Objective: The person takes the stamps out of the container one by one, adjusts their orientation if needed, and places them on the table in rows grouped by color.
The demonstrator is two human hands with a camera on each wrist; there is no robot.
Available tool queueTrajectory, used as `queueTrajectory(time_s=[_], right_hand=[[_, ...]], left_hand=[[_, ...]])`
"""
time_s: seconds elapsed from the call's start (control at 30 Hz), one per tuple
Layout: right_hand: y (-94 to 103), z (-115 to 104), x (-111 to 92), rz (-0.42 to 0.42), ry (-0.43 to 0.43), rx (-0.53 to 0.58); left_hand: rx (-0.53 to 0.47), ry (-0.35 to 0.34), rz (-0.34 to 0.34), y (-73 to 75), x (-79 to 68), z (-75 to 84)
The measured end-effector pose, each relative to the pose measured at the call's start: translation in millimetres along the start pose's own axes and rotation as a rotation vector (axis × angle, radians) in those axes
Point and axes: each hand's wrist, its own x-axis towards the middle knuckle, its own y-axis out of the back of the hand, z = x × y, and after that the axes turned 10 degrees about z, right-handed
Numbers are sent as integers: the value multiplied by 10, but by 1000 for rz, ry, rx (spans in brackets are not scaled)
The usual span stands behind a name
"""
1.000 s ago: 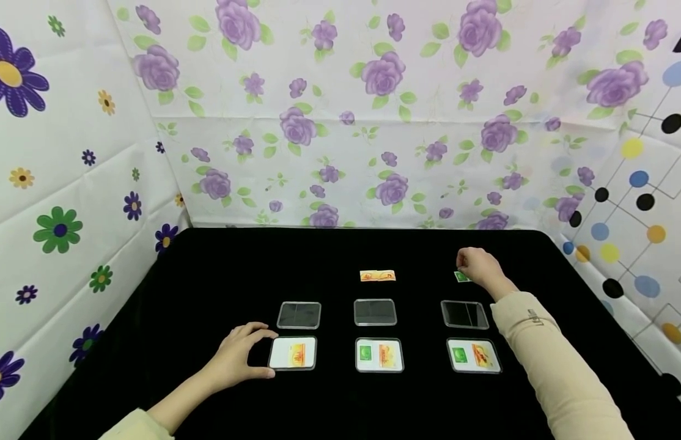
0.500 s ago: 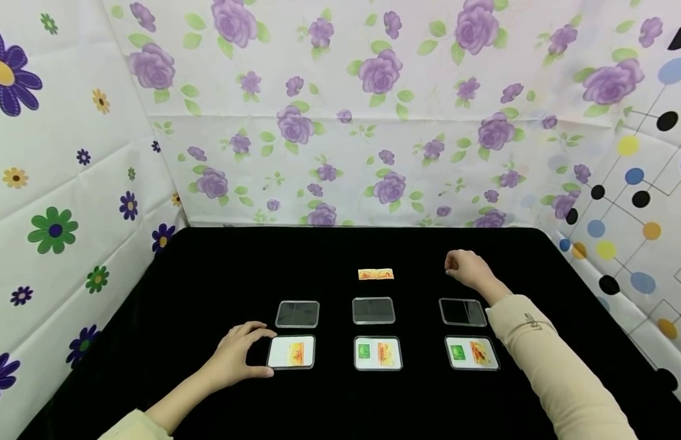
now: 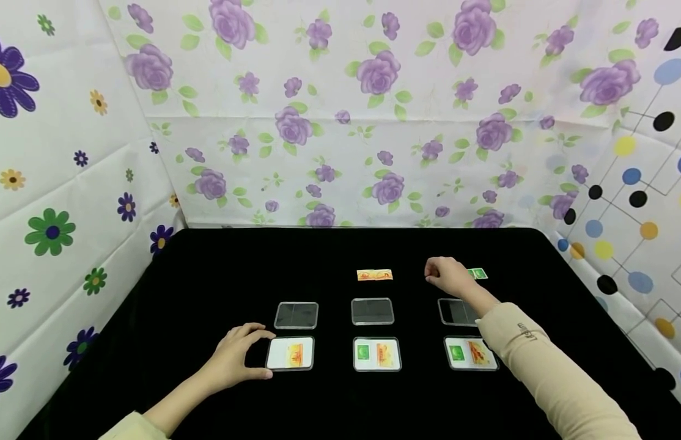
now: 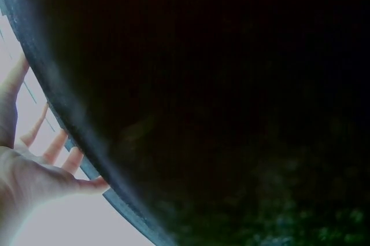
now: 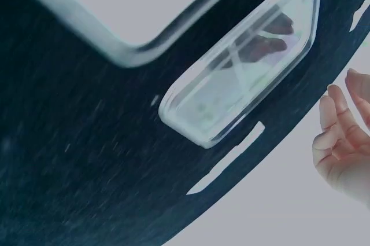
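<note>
In the head view my left hand (image 3: 236,360) spreads thumb and forefinger at the left corners of a clear plastic case (image 3: 290,353). A white card inside bears one orange stamp-like piece (image 3: 295,355) on its right. My right hand (image 3: 447,276), fingers bent, hovers beyond the right-hand clear lid (image 3: 455,311); the right wrist view reveals nothing between its fingers (image 5: 332,113). Partly behind it lie green stamp-like pieces (image 3: 478,273). To its left is an orange pair (image 3: 375,275). The left wrist view is mostly dark, with the left hand (image 4: 40,176) at its edge.
Two more cases, the middle one (image 3: 376,354) and the right one (image 3: 470,354), each contain a green and an orange piece. Behind the row sit the middle lid (image 3: 372,311) and left lid (image 3: 296,315). Black cloth (image 3: 252,263) covers the table; patterned sheets enclose it.
My right hand has shifted left from the green pieces, which now show to the right of its wrist. The left hand keeps its place at the left case.
</note>
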Motion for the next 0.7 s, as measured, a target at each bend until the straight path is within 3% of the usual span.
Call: queueTrajectory(time_s=[0.3, 0.7], right_hand=[[-152, -192, 44, -20, -21, -18], [-271, -473, 27, -25, 61, -1]], left_hand=[[-6, -3, -1, 7, 7, 14], [-1, -4, -6, 20, -3, 5]])
